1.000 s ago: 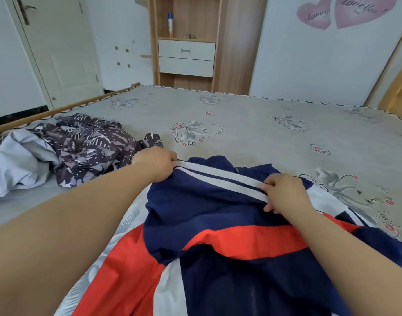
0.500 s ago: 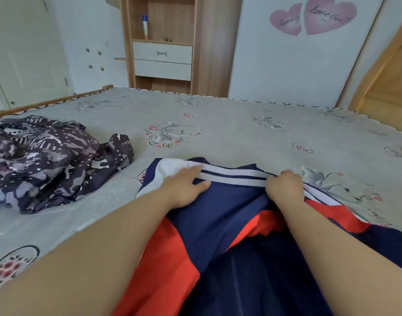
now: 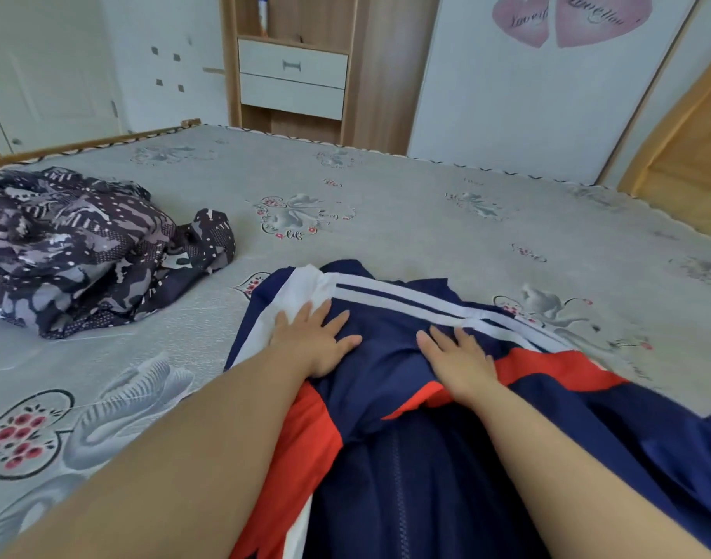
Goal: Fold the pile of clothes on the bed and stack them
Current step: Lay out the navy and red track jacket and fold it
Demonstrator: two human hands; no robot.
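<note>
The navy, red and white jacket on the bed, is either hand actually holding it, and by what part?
Nothing is held. The left hand and right hand lie flat, fingers straight, pressing the folded-over navy part of the navy, red and white striped jacket.

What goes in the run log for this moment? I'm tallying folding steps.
step: smoothing fold | left hand: flat on navy jacket | right hand: flat on jacket | patterned garment: unfolded, left
</note>
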